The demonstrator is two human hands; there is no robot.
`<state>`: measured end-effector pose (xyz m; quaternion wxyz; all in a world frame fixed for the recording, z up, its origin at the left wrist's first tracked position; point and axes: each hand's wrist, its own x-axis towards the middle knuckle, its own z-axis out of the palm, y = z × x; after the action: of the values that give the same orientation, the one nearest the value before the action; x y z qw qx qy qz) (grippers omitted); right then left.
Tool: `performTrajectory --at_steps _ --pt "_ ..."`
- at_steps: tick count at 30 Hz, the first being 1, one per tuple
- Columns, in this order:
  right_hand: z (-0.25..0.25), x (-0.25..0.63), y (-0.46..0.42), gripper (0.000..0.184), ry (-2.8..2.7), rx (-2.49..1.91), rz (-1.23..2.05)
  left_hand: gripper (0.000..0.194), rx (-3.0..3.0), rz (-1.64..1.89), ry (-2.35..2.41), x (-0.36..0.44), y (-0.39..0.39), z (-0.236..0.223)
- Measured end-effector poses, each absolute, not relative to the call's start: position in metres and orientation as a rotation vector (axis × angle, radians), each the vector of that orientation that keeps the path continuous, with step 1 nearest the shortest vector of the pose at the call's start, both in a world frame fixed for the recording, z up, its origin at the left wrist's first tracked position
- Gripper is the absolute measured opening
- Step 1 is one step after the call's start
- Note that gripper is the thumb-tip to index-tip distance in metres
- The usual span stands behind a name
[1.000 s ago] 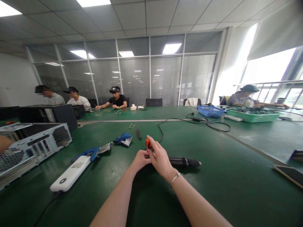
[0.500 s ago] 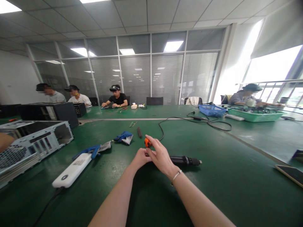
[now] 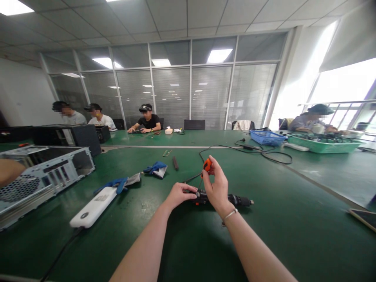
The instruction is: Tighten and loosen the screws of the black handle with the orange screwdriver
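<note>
A black electric screwdriver point(image 3: 242, 201) lies crosswise on the green table, its bit end pointing right. My left hand point(image 3: 179, 196) grips its left, cord end, with thumb and fingers closed around it. In my right hand point(image 3: 219, 186) is a small screwdriver with an orange and black handle point(image 3: 207, 165), pinched by the fingertips. Its thin shaft points down to the black body, close to my left fingertips. Whether its tip sits in a screw is too small to tell. My right hand hides the middle of the electric screwdriver.
Left of me are a white power strip point(image 3: 94, 207), blue-grey gloves point(image 3: 157, 169) and an open metal computer case point(image 3: 58, 168). Beyond my hands lie a dark brown bar point(image 3: 175, 163) and a black cable point(image 3: 276, 161). Blue point(image 3: 267, 138) and green baskets point(image 3: 326, 145) stand back right. Several people sit around.
My right hand has moved right and up with the small screwdriver, away from my left hand. The shaft and the black body's left end now show. The view has shifted slightly.
</note>
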<state>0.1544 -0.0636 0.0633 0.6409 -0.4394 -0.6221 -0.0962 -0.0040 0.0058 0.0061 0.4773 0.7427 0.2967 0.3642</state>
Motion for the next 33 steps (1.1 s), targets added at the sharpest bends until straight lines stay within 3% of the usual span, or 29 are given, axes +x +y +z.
performTrajectory --at_steps 21,28,33 --pt "0.046 0.159 -0.049 0.052 -1.527 -1.227 -0.085 0.027 1.856 0.873 0.757 -0.004 0.008 0.004" --pt "0.044 0.157 -0.046 0.055 -1.553 -1.122 0.018 0.028 1.829 0.874 0.762 -0.004 0.007 0.006" --pt "0.045 0.158 -0.049 0.048 -1.489 -1.187 -0.059 0.028 1.849 0.875 0.755 -0.004 0.007 0.006"
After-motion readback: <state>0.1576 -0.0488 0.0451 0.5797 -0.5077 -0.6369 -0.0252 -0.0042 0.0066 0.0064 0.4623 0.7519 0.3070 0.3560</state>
